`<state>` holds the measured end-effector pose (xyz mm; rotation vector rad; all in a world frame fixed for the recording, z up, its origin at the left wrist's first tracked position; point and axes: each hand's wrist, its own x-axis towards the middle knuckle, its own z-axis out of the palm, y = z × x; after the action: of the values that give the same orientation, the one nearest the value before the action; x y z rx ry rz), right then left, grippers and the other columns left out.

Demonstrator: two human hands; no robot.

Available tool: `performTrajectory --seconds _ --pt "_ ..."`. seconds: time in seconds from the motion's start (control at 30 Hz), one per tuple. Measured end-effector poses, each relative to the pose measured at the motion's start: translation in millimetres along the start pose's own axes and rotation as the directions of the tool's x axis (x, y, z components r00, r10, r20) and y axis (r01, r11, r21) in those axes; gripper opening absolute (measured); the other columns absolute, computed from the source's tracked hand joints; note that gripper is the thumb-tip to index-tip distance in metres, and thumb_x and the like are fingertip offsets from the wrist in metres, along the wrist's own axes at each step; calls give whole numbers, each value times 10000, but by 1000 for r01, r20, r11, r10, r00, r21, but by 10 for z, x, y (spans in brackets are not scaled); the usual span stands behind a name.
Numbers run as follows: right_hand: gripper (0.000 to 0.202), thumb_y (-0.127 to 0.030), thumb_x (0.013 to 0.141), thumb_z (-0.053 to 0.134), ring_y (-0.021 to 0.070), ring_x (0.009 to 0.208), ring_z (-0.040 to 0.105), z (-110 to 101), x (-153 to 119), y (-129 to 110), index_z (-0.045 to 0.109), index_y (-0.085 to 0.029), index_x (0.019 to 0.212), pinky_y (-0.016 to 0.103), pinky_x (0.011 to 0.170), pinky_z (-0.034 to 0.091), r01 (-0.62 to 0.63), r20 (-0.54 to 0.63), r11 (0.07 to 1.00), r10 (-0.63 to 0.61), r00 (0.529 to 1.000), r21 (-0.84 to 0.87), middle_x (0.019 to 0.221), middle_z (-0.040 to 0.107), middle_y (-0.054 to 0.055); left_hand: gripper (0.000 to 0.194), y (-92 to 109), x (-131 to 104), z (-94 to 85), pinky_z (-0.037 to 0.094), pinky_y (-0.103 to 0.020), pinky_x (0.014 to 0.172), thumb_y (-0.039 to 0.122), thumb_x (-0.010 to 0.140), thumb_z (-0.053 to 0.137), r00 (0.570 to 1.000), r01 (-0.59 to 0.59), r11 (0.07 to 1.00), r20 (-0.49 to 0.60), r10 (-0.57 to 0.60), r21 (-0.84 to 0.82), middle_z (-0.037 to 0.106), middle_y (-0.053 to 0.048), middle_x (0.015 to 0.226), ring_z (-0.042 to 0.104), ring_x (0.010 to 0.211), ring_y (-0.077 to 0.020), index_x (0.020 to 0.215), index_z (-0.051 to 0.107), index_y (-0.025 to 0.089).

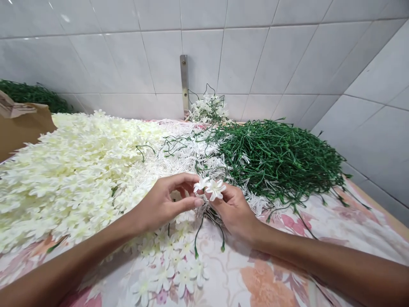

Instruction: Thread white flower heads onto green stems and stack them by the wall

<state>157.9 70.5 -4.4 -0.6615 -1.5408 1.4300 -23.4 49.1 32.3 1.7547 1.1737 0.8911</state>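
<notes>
In the head view, my right hand is closed on the green stems of a small artificial flower sprig, its white blossoms facing up above the thumb and finger. Two green stem ends dangle below. My left hand curves in from the left, its thumb and fingertips around the left blossom of the same sprig; its other fingers are partly hidden. Below both hands lie loose white petal pieces. Behind them spreads a heap of thin white stamen pieces.
A large pile of cream-white petals covers the left. Green plastic stems are heaped at the right. Finished-looking white sprigs rest by the tiled wall, near a metal bracket. A cardboard box stands far left. Floral cloth lies underneath.
</notes>
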Motion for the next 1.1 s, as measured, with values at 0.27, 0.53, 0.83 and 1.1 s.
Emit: performTrajectory --seconds 0.27,0.53,0.83,1.1 --pt "195 -312 895 599 138 686 523 8 -21 20 689 -173 793 262 636 393 -13 -5 995 13 1000 -95 722 620 6 56 -36 -40 127 454 -270 732 254 855 643 957 -186 975 -200 208 123 641 -28 919 580 870 -165 887 669 216" --pt "339 -485 930 517 179 873 545 -1 -91 -26 471 -221 1138 324 774 428 -35 -75 991 26 997 -128 930 555 27 144 91 3 -92 508 -212 618 328 834 681 877 -153 987 -454 157 46 578 17 726 580 683 -122 816 597 212" --pt "360 -483 860 501 143 664 430 12 -14 -33 487 -155 1009 304 624 384 -34 -20 979 31 999 -199 789 482 15 298 442 1292 -663 563 -280 635 429 839 658 777 -138 837 -467 423 529 701 -58 813 665 708 -165 900 662 137" --pt "351 -510 799 611 118 573 447 11 30 212 599 -182 923 225 497 353 26 -37 958 -38 999 -285 731 564 15 291 446 2938 -694 551 -420 846 315 933 579 834 -184 481 -122 538 857 621 -90 1163 634 995 -214 1170 584 145"
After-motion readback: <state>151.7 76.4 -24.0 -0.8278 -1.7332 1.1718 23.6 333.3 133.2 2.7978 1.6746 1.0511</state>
